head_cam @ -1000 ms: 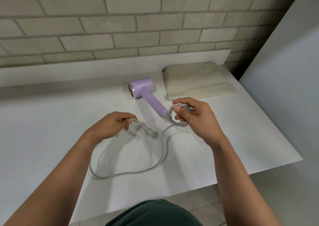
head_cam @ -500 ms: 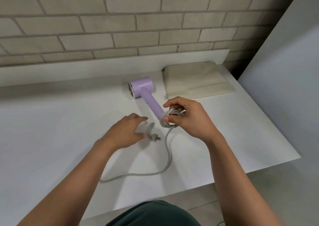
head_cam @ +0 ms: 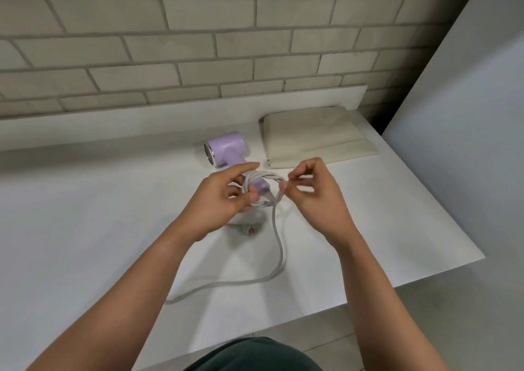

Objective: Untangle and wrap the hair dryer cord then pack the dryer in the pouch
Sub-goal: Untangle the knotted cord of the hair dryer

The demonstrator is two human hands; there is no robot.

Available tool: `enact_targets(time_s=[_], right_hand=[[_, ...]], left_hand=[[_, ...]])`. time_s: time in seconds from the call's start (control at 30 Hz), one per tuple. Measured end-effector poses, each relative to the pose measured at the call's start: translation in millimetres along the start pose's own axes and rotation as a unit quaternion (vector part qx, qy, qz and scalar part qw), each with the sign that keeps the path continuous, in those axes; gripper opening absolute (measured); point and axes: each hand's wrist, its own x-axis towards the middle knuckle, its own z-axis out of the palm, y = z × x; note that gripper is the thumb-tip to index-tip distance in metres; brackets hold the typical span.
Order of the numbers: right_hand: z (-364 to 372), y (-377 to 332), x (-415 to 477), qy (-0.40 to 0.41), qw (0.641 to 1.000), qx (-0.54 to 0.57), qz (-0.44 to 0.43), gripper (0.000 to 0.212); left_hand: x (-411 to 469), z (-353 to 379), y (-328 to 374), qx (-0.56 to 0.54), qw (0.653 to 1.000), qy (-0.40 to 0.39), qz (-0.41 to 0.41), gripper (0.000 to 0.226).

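The hair dryer cord (head_cam: 263,176) looks partly wrapped: a few grey loops are gathered round the end of the lilac handle, between the two sets of fingers. The left hand (head_cam: 224,197) grips the coil's left side, forefinger over the top and thumb beneath. Just below those fingers the plug (head_cam: 246,229) lies loose on the white table (head_cam: 85,229). The hair dryer (head_cam: 226,149) has its head resting just beyond the left fingertips. The right hand (head_cam: 314,197) pinches the cord at the coil's right side between thumb and forefinger, and from there a long slack run trails toward the person. Beyond the right fingers the beige pouch (head_cam: 312,138) lies flat. Wrapping seems about half done, and packing has not begun.
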Motion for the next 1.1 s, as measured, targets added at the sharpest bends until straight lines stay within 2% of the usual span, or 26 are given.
enact_targets(time_s=[0.07, 0.13, 0.23, 0.47, 0.57, 0.67, 0.77, 0.9, 0.97, 1.1], right_hand=[[2, 10, -4, -0.061, 0.995, -0.037, 0.071, 0.034], [9, 18, -8, -0.094, 0.99, -0.049, 0.094, 0.025], [13, 18, -7, -0.055, 0.994, -0.007, 0.09, 0.016], [26, 4, -7, 0.02, 0.987, 0.131, 0.095, 0.037], [30, 3, -6, 0.024, 0.983, 0.147, 0.109, 0.043], [29, 2, -3, -0.01, 0.986, 0.125, 0.111, 0.041], [27, 0, 3, -0.062, 0.987, 0.107, 0.1, 0.017], [24, 0, 10, -0.058, 0.989, 0.094, 0.097, 0.005], [20, 0, 12, -0.083, 0.982, 0.128, 0.11, 0.004], [8, 4, 13, -0.173, 0.945, 0.246, 0.129, 0.006]], left_hand=[[1, 1, -1, -0.039, 0.999, 0.025, 0.007, 0.06], [1, 2, 1, -0.056, 0.998, 0.038, 0.016, 0.067], [2, 1, 0, -0.064, 0.997, 0.031, 0.017, 0.076], [4, -2, 6, -0.033, 0.999, -0.017, 0.019, 0.069], [2, -1, 10, -0.021, 0.999, -0.035, 0.02, 0.065], [0, -1, 11, -0.014, 0.998, -0.053, 0.016, 0.061], [-3, -1, 9, 0.0, 0.998, -0.066, 0.015, 0.059], [0, -2, 8, -0.012, 0.999, -0.039, 0.0, 0.057], [1, -4, 9, -0.024, 0.999, -0.031, -0.004, 0.055], [6, -13, 12, -0.07, 0.997, -0.003, -0.02, 0.049]])
